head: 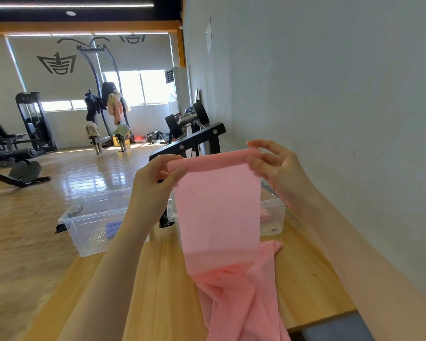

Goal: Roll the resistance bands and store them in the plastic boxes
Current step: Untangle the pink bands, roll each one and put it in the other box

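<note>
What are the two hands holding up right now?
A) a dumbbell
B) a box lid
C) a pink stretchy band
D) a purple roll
C: the left hand and the right hand each pinch a top corner of the pink band, which hangs down to the wooden table.

- Daylight floods in from the far windows point(143, 87); I read them as blown out, no detail in the panes.
- Strong glare streaks on the wooden floor point(96, 173) below them.
- A ceiling strip light point(69, 5) adds a thin bright line up top.
- Grey wall point(330, 94) on my right is evenly lit, soft.
- Wide-angle bend: ceiling beam and tabletop point(158, 279) edges curve.
- Left edge smears; gym machines point(32, 121) look soft.
</note>
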